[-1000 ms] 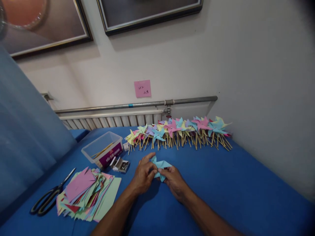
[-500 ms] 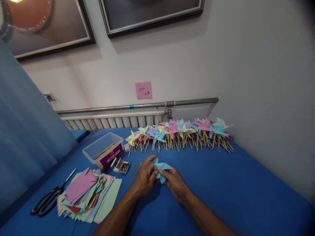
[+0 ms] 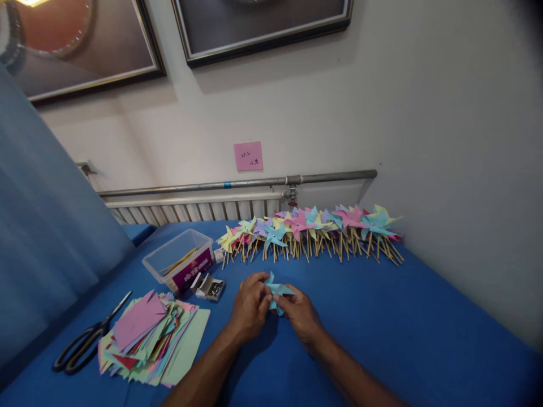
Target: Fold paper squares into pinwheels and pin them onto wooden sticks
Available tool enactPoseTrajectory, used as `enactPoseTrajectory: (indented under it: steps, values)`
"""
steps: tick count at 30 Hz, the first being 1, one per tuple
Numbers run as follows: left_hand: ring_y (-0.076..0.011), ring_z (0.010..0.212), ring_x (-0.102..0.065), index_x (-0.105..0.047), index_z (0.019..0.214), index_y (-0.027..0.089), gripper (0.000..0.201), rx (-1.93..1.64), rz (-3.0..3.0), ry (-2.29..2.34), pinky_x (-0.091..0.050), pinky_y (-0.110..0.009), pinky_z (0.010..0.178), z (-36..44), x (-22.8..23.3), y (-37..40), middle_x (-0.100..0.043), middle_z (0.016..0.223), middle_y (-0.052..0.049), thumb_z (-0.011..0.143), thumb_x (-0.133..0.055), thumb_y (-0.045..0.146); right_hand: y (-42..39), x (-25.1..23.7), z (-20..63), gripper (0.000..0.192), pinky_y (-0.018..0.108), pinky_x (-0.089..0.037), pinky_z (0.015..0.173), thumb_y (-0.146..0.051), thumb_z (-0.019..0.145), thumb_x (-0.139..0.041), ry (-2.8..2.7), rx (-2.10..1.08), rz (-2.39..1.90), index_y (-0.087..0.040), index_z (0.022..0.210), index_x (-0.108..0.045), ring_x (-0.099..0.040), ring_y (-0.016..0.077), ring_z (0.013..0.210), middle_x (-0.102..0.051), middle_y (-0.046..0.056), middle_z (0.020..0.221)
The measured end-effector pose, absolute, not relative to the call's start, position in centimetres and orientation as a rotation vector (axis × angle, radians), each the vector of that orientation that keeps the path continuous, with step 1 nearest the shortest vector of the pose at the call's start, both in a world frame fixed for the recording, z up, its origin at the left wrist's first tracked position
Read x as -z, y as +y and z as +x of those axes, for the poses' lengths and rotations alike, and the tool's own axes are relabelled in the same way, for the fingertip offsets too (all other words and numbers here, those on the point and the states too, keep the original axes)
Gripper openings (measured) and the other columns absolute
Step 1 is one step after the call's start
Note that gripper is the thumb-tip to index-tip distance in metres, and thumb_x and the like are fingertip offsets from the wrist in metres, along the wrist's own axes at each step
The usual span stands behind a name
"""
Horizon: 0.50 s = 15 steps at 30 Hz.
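Observation:
A light-blue paper pinwheel [image 3: 279,289] is held between my two hands, above the blue table surface [image 3: 382,328]. My left hand [image 3: 251,302] is closed on its left side, with thumb and fingers pinched near the middle. From the right, my right hand [image 3: 302,314] pinches the folded blades with thumb and fingers. Part of the paper is hidden behind my fingers, and I cannot make out whether a pin is in it. Nearest to my left hand lies an open small box of metal pins [image 3: 211,287].
Finished pinwheels on sticks [image 3: 299,223] lie in a row along the wall. To the left are a clear plastic tub [image 3: 178,260] holding thin sticks, a pile of cut coloured paper [image 3: 148,339] and black-handled scissors [image 3: 91,336]. A radiator pipe [image 3: 254,182] runs behind.
Both hands have shifted very slightly, and my left fingers now cover a bit more of the pinwheel. Its lower blade shows less. The other things have stayed put.

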<state>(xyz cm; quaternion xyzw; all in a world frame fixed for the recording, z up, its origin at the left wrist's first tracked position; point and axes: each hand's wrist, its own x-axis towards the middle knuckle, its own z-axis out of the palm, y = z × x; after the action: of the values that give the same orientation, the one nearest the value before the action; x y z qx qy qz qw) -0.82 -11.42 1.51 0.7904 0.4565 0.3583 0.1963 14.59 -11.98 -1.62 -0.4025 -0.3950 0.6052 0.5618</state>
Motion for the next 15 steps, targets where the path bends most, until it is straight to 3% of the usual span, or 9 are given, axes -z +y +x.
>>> enactPoseTrajectory:
  steps: [15]
  values:
    - [-0.0266,0.119,-0.058,-0.064,0.083,0.02,0.012,-1.02,2.185,1.286,-0.04,-0.047,0.104,-0.87,-0.9,-11.06,-0.065,0.127,-0.011,0.089,-0.054,0.021,-11.77,1.56,14.71,0.031,0.027,-0.047,0.062,-0.045,0.071,-0.081,-1.018,-1.434,-0.957,-0.02,0.086,-0.073,-0.059,0.0154,0.062,-0.07,0.0,0.071]
